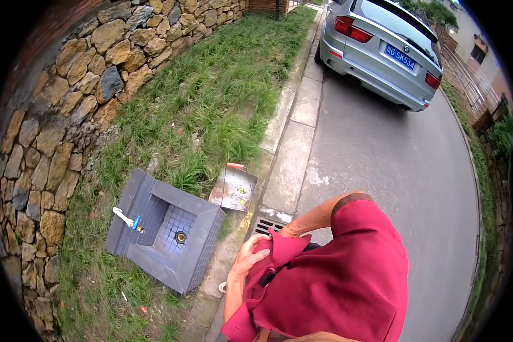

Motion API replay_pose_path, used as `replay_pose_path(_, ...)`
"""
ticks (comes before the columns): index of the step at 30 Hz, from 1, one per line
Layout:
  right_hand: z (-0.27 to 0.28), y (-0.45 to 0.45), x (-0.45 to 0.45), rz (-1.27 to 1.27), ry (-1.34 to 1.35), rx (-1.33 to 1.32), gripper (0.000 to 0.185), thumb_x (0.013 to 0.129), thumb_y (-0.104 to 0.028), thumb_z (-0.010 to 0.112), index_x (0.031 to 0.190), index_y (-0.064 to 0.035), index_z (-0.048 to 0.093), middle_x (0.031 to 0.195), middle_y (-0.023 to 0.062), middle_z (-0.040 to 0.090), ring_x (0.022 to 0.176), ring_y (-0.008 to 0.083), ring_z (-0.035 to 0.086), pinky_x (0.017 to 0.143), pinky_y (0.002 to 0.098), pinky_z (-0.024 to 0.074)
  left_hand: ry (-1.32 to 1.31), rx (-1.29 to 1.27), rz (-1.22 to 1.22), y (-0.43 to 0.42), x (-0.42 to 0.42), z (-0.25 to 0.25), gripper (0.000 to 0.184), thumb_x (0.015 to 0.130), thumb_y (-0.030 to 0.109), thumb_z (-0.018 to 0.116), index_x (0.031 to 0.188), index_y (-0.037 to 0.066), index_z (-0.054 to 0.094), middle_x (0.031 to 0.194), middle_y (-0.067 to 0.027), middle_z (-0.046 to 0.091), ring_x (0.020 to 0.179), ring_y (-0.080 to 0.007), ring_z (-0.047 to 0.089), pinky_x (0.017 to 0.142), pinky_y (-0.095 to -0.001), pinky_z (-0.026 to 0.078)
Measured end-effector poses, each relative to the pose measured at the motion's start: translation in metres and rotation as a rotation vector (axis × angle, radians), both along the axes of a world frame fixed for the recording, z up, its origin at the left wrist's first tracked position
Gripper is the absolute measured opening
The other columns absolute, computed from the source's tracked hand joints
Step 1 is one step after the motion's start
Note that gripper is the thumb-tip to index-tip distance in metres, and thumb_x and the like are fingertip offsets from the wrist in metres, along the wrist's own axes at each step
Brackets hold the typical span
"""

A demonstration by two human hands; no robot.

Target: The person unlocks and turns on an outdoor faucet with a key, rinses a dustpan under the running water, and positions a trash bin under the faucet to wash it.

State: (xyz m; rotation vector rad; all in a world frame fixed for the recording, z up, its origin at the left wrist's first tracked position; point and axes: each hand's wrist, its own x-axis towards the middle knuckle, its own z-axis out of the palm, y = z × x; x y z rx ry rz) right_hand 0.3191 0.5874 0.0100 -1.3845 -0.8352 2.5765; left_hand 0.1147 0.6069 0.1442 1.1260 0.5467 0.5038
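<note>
My left hand [249, 257] is closed on the front of a dark red shirt [330, 273], its fingers curled over the cloth near the hem. Reaching in from the other sleeve, my right hand [291, 229] is at the same bunched cloth, and a fold hides its fingers. Something dark shows under the shirt's front opening. Beyond my hands, a grey tiled outdoor sink [205, 251] stands on the grass. A white tap [122, 216] with a blue handle sticks out over its basin, which has a round drain [180, 237].
A metal dustpan [231, 191] with an orange-red handle lies beside the sink. A drain grate [267, 226] sits in the kerb [288, 165]. A silver car [376, 51] stands on the road. A stone wall [51, 159] borders the grass [211, 85].
</note>
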Motion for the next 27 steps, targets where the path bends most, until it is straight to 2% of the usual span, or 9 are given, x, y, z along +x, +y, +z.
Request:
replay_pose_path(1, -0.001, 0.0, -0.007, -0.005, -0.003, 0.002, 0.028, 0.071, 0.005, 0.046, 0.091, -0.0011, 0.064, 0.082, 0.0058, 0.064, 0.071, 0.0182, 0.06, 0.057, 0.0321, 0.0496, -0.064, -0.017, 0.027, 0.002, -0.008, 0.006, 0.03, 0.084, 0.021, 0.065, 0.108, 0.004, 0.057, 0.104, -0.0034, 0.058, 0.099, -0.0133, 0.054, 0.089, -0.0283, 0.041)
replay_pose_path(5, 0.003, 0.001, -0.039, -0.015, -0.023, 0.008, 0.028, 0.07, 0.006, 0.047, 0.091, -0.0008, 0.064, 0.081, 0.0058, 0.063, 0.07, 0.018, 0.06, 0.056, 0.0317, 0.0493, -0.052, -0.018, 0.016, 0.015, -0.059, -0.007, 0.022, 0.085, 0.021, 0.065, 0.099, 0.005, 0.06, 0.096, -0.0008, 0.058, 0.093, -0.0092, 0.052, 0.082, -0.0241, 0.04)
replay_pose_path(7, 0.008, 0.0, -0.057, -0.015, -0.032, 0.007, 0.028, 0.07, 0.006, 0.047, 0.09, -0.0007, 0.064, 0.081, 0.0057, 0.063, 0.069, 0.0178, 0.06, 0.055, 0.0315, 0.0491, -0.049, -0.1, 0.138, 0.012, -0.095, -0.015, 0.015, 0.086, 0.018, 0.064, 0.091, 0.004, 0.061, 0.09, 0.0014, 0.057, 0.086, -0.0069, 0.049, 0.077, -0.0211, 0.037)
replay_pose_path(11, 0.017, 0.001, -0.098, -0.027, -0.049, 0.012, 0.028, 0.069, 0.007, 0.047, 0.09, -0.0005, 0.064, 0.08, 0.0057, 0.063, 0.068, 0.0176, 0.059, 0.055, 0.0311, 0.0488, -0.23, -0.002, 0.199, 0.004, -0.146, -0.012, 0.01, 0.088, 0.012, 0.06, 0.083, 0.004, 0.061, 0.084, 0.0009, 0.053, 0.083, -0.0076, 0.047, 0.079, -0.0207, 0.033)
replay_pose_path(15, 0.02, 0.009, -0.134, -0.038, -0.058, 0.037, 0.028, 0.068, 0.007, 0.048, 0.089, -0.0003, 0.064, 0.079, 0.0056, 0.063, 0.066, 0.0173, 0.059, 0.054, 0.0306, 0.0485, -0.227, 0.053, 0.114, 0.005, -0.169, 0.012, 0.014, 0.088, 0.014, 0.06, 0.079, 0.002, 0.059, 0.083, -0.0005, 0.051, 0.081, -0.0086, 0.045, 0.079, -0.0224, 0.033)
replay_pose_path(19, 0.021, 0.023, -0.16, -0.036, -0.048, 0.05, 0.028, 0.067, 0.008, 0.048, 0.089, 0.0, 0.064, 0.078, 0.0055, 0.062, 0.065, 0.0171, 0.059, 0.053, 0.0302, 0.0482, -0.312, 0.068, 0.086, 0.012, -0.186, 0.014, 0.015, 0.088, 0.014, 0.06, 0.078, 0.003, 0.059, 0.082, -0.0008, 0.051, 0.081, -0.0094, 0.046, 0.079, -0.0234, 0.033)
replay_pose_path(27, 0.019, 0.053, -0.178, -0.016, -0.007, 0.056, 0.028, 0.065, 0.009, 0.049, 0.088, 0.0004, 0.064, 0.076, 0.0054, 0.062, 0.062, 0.0166, 0.058, 0.051, 0.0294, 0.0475, -0.272, 0.118, 0.146, 0.048, -0.193, 0.02, 0.016, 0.087, 0.014, 0.06, 0.077, 0.002, 0.059, 0.081, -0.0005, 0.051, 0.079, -0.0102, 0.045, 0.077, -0.0244, 0.033)
